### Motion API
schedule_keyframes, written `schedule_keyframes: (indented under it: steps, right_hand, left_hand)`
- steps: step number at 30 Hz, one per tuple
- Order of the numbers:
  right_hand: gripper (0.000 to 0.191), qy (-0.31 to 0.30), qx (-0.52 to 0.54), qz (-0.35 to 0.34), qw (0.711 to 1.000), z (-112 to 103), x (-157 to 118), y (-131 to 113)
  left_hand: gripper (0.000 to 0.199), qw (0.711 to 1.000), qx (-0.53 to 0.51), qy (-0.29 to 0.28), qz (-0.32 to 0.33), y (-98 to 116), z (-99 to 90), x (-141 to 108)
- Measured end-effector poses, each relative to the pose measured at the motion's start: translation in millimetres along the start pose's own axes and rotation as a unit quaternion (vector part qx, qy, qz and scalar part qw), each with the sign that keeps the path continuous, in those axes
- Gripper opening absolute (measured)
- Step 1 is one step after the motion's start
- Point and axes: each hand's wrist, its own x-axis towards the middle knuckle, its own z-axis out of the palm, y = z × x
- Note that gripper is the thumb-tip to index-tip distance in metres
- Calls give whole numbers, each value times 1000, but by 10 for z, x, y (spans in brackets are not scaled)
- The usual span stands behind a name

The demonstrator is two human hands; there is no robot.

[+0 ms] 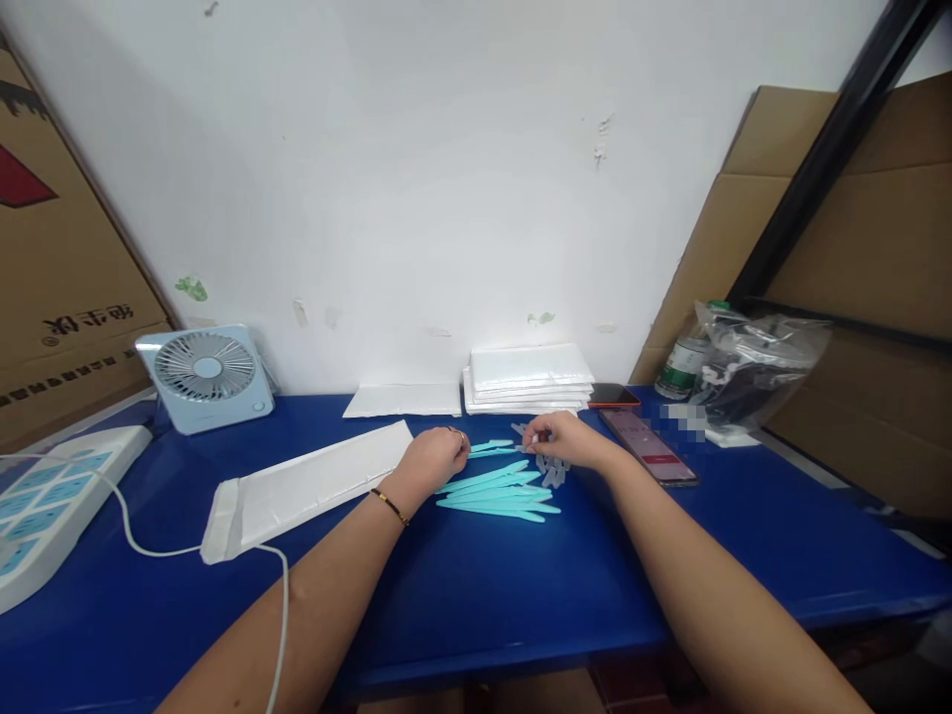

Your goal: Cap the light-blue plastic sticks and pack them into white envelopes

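Note:
Several slim turquoise eyebrow razors (497, 496) lie side by side on the blue table, handles pointing left. My left hand (440, 458) has its fingers closed at the handle end of another turquoise razor (492, 448), just beyond the row. Opposite it, my right hand (554, 436) pinches a small clear plastic piece near the tips of those razors; the fingers partly hide it. Below that hand is a loose pile of small clear plastic covers (551, 470). A white padded mailer (312, 486) lies slantwise to the left of my left hand.
White padded mailers (530, 372) are stacked against the wall, with a single flat mailer (404, 399) beside them. A phone (651, 448) lies at right, near a bottle (680, 365) and clear plastic bag (759, 372). At left are a fan (206, 377), power strip (63, 506) and white cable (285, 595).

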Motion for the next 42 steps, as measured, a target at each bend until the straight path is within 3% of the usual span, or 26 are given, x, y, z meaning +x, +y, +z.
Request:
schedule_keyframes:
  steps: [12, 24, 28, 32, 35, 38, 42]
  right_hand:
    - [20, 57, 47, -4, 997, -61, -5, -30]
    - [20, 41, 66, -30, 996, 92, 41, -130]
    - [19, 41, 15, -28, 999, 24, 16, -73]
    - [16, -12, -49, -27, 998, -109, -45, 49]
    - [15, -64, -57, -12, 996, -126, -63, 105]
    - [11, -76, -51, 8, 996, -106, -66, 119]
    - [11, -81, -10, 35, 996, -144, -88, 91]
  left_hand:
    - [25, 998, -39, 58, -2, -91, -48, -19]
    - [24, 997, -68, 41, 10, -48, -21, -7]
    - [24, 997, -69, 35, -10, -112, 29, 0]
    - [26, 995, -96, 33, -11, -107, 26, -41]
    - [30, 992, -121, -17, 29, -32, 11, -83]
    - [25, 989, -133, -58, 43, 26, 15, -102]
    - [21, 988, -144, -50, 3, 7, 21, -84]
